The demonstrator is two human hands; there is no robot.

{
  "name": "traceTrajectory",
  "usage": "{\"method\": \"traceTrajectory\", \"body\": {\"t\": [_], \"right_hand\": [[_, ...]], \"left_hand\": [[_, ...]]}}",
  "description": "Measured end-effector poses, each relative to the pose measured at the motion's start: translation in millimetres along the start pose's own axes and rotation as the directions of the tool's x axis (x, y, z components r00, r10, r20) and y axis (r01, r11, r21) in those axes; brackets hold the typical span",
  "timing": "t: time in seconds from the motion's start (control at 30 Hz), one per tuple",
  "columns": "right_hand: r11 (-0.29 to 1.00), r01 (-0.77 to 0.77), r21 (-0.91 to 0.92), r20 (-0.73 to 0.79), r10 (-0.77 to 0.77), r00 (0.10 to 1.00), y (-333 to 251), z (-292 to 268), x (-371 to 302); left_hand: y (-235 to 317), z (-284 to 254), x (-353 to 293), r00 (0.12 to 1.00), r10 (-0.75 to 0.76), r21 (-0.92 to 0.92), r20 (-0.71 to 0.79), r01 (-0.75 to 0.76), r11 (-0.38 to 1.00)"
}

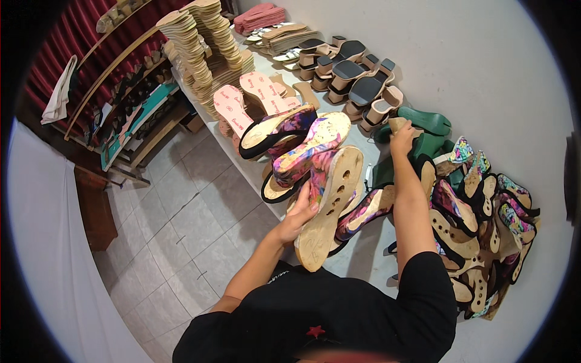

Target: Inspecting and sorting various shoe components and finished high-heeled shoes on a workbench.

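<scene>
My left hand (296, 221) is closed round a floral wedge sandal (331, 209). Its pale underside, with a row of dark holes, is turned up. More floral wedge sandals (318, 139) with black edging stand just beyond it at the table's near edge. My right hand (404, 140) reaches far over the table, fingers closed about a small tan piece (397, 124) whose kind I cannot make out. Green shoe lasts (426, 121) lie beside and under that hand. Below my right forearm, another patterned wedge sandal (366, 212) rests on the table.
Many patterned wedge sandals (457, 212) crowd the table's right side by the wall. Block-heeled shoes (363, 78) stand along the back. Tall stacks of insoles (190, 54) and pink printed insoles (233, 109) occupy the left end. A rack (136, 115) stands beyond the tiled floor (181, 242).
</scene>
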State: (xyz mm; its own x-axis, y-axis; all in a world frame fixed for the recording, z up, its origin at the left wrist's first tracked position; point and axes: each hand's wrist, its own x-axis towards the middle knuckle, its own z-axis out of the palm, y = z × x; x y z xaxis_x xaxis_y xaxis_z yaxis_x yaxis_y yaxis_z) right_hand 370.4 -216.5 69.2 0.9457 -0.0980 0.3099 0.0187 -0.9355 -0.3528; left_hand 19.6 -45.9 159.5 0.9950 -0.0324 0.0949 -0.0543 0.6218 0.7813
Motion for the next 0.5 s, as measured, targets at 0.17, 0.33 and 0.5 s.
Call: {"method": "traceTrajectory", "body": {"t": [0.17,0.33,0.5], "right_hand": [[0.995,0.065,0.07,-0.176,-0.052,0.983,16.2,-14.6,30.8],[0.966,-0.061,0.251,-0.295,0.136,0.946,-1.7,-93.9,44.5],[0.626,0.171,0.761,-0.332,0.149,0.931,-18.3,-166.6,15.5]], "left_hand": [[14.2,-2.5,-0.4,0.995,-0.019,-0.007,-0.098,0.019,1.0],[12.9,-10.1,8.8,0.998,0.02,-0.107,-0.064,-0.027,0.994],[4.3,-16.7,15.4,1.0,-0.007,-0.136,0.021,0.01,0.991]]}}
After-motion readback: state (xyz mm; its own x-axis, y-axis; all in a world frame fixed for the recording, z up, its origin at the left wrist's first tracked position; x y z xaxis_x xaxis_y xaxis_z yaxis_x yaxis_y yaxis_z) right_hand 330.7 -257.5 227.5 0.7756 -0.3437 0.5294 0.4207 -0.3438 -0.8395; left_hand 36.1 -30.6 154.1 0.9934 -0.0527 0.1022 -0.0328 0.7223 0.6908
